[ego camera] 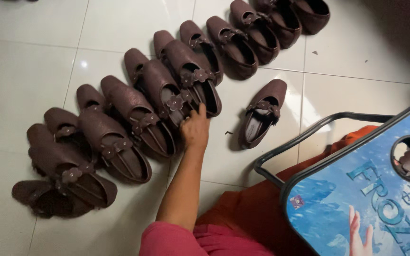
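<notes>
Head-cam view looking down at a pale tiled floor (29, 80). A long diagonal row of dark brown slip-on shoes (167, 90) w/ flower trim runs from lower left to upper right, overlapping like shingles, toes pointing up-left, prob. so many fit in one line.

One arm in a pink sleeve (167, 239) reaches in from the bottom; which arm it is can't be told for sure, read here as the left hand (194, 129). Its grip: fingers loosely curled, tips touching the heel end of a mid-row shoe (179, 102), not closed round it. Other hand not in view.

One single shoe (262, 114) lies apart, right of the row, w/ bare floor around it.

Lower right: blue cartoon-print panel (357, 208) on a black metal frame (304, 137), over orange cloth (252, 208), crowding that side. Open floor lies left and above.
</notes>
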